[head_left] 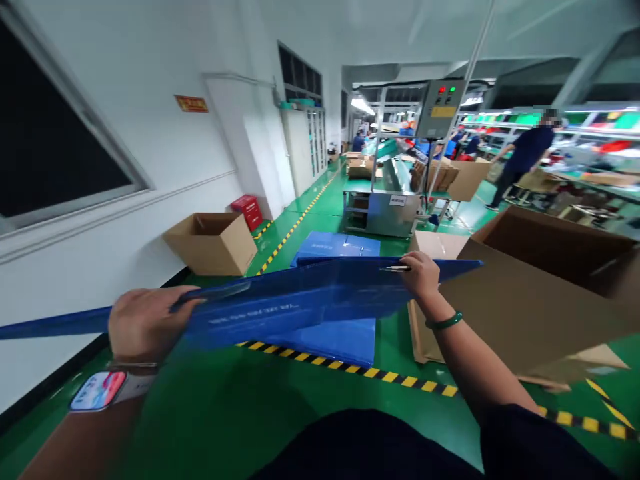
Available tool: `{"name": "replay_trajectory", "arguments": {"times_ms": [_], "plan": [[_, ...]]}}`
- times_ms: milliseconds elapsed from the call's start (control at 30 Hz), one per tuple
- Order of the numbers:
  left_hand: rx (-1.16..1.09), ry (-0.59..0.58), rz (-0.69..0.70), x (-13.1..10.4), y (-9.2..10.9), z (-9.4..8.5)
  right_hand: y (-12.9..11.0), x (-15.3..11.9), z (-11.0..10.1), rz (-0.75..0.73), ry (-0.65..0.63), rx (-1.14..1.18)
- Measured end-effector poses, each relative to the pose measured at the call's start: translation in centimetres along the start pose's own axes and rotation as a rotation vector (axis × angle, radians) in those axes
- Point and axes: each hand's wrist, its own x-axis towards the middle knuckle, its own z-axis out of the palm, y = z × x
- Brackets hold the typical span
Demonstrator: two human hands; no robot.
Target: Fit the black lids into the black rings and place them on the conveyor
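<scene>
A wide blue plastic sheet [330, 290] with white lettering, perhaps a flattened box, spans the view in front of me, nearly edge-on. My left hand [145, 323] is closed over its near edge at the left, smeared a little by motion. At the right, my right hand [421, 272] grips the upper edge. A thin, pale, pointed thing [396, 268] shows by the right fingers; its kind is too small to tell. Beneath and behind the sheet, more blue plastic sheets [345, 340] lie on the floor, partly hidden by it.
An open cardboard box [235, 247] stands by the left wall; a larger one [505, 300] is close on my right. Yellow-black tape [390, 377] crosses the green floor. Ahead are a metal machine [395, 213] and a control box [440, 110]. A person [525, 157] walks at the right.
</scene>
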Motion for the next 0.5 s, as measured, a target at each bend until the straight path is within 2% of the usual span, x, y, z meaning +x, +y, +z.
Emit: {"name": "replay_trajectory", "arguments": {"times_ms": [100,167,233,300,367,433,500], "plan": [[-0.075,0.082,0.052,5.1,-3.7,6.0,-0.2,0.7,2.3,0.066,0.054,-0.062],[-0.143,0.03,0.034,6.7,-6.1,11.1,-0.6,-0.7,4.7,0.116,0.054,-0.083],[-0.206,-0.104,-0.012,6.7,-8.1,16.9,-1.6,-3.5,7.9,0.174,0.014,-0.091],[-0.243,-0.236,-0.038,5.3,-9.3,22.6,-3.0,-7.2,11.8,0.242,-0.072,-0.087],[-0.314,-0.414,-0.039,2.6,-10.0,27.6,-5.0,-11.7,15.9,0.33,-0.195,-0.082],[-0.337,-0.587,-0.093,-0.6,-10.5,31.6,-7.2,-16.3,19.6,0.435,-0.345,-0.08],[-0.338,-0.768,-0.158,-3.5,-11.4,34.5,-9.3,-20.8,22.1,0.56,-0.502,-0.084]]}}
